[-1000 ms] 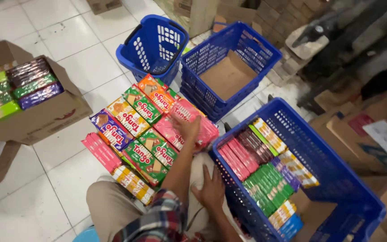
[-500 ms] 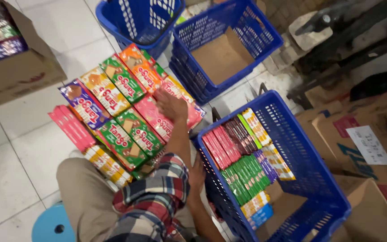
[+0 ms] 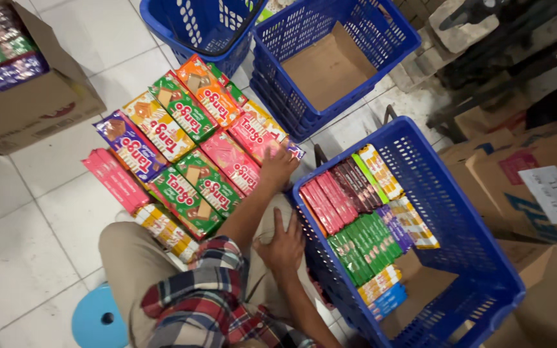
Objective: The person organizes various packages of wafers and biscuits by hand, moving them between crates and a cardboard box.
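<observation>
Left hand point(image 3: 278, 169) lies open on pink packs point(image 3: 246, 145); right hand point(image 3: 283, 243) open over white tiled floor point(image 3: 27, 251).

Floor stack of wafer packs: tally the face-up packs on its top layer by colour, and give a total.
Green packs: 3
Pink packs: 2
Orange pack: 1
Yellow pack: 1
Purple pack: 1
Total: 8

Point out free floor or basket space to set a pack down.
Free: the cardboard-lined basket; the near end of the right basket; tiles left of the wafer packs. Crowded: the gap between packs and right basket, where both hands sit.
</observation>
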